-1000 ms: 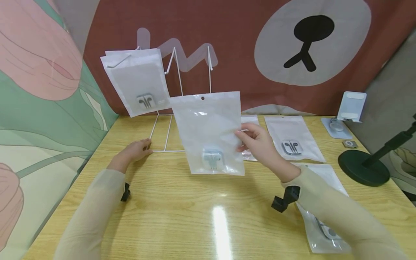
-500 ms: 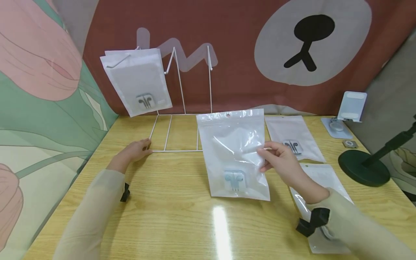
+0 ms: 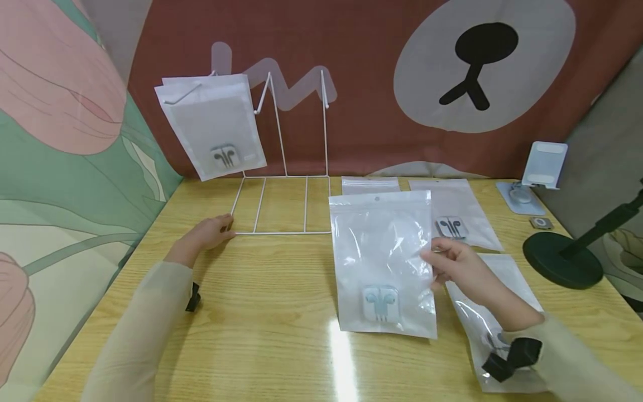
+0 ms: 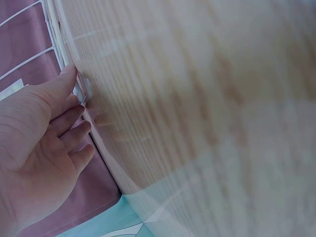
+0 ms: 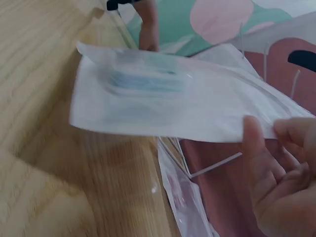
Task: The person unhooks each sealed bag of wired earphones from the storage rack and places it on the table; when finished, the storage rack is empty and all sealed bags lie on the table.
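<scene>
A wood-grain tabletop (image 3: 271, 324) runs back to a reddish-brown cloth backdrop (image 3: 366, 123). The right hand (image 3: 464, 273) pinches the right edge of a white zip bag (image 3: 382, 245) between thumb and fingers, above the tabletop right of centre; earphones (image 3: 380, 304) show low in it. The left hand (image 3: 206, 234) has its fingers pinching the near left corner of a white wire rack (image 3: 281, 233). White pouches (image 3: 213, 123) hang at its left; similar packets (image 3: 447, 204) lie at right, near a phone stand (image 3: 544, 164).
</scene>
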The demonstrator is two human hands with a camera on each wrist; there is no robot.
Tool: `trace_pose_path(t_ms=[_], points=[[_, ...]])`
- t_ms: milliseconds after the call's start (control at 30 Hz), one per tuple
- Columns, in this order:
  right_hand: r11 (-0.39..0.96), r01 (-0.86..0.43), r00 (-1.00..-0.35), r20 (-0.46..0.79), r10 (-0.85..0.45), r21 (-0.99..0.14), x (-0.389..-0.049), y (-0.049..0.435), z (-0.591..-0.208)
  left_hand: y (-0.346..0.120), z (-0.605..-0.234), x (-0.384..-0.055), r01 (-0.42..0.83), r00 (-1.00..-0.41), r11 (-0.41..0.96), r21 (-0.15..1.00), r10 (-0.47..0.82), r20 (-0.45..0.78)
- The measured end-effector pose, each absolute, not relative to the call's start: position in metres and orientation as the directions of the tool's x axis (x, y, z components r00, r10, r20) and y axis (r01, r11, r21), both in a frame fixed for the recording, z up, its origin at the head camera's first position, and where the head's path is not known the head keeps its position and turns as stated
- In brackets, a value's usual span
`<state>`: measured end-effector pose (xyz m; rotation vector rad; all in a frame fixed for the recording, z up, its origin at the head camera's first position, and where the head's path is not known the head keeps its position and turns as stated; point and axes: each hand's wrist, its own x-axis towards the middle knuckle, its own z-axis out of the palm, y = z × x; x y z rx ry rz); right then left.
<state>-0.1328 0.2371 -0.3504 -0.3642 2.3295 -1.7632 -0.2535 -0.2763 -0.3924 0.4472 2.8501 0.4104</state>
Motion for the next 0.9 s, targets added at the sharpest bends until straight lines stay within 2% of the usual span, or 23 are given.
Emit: trace_pose_path(t_ms=[167, 333, 567, 733, 900], points=[[0.330, -0.080, -0.885, -0.085, -0.457, -0.940, -0.132, 0.255, -0.350, -0.276, -0.392, -0.253, 0.261, -0.928, 0.917, 0.303, 0.324, -0.182], [0.304, -0.057, -0.801, -0.139, -0.582, -0.951, -0.133, 0.269, -0.355, -0.277, -0.393, -0.253, 0.264, -0.930, 0.914, 0.306, 0.326, -0.170], [0.429, 0.037, -0.773, -0.298, -0.560, -0.903, -0.135, 0.279, -0.361, -0.276, -0.392, -0.253, 0.261, -0.930, 0.914, 0.310, 0.324, -0.175], [0.470, 0.044, -0.736, -0.346, -0.582, -0.882, -0.135, 0.282, -0.371, -0.276, -0.392, -0.254, 0.262, -0.928, 0.914, 0.311, 0.326, -0.178], [0.536, 0.045, -0.757, -0.379, -0.533, -0.843, -0.134, 0.280, -0.375, -0.276, -0.392, -0.254, 0.261, -0.929, 0.915, 0.308, 0.325, -0.179]])
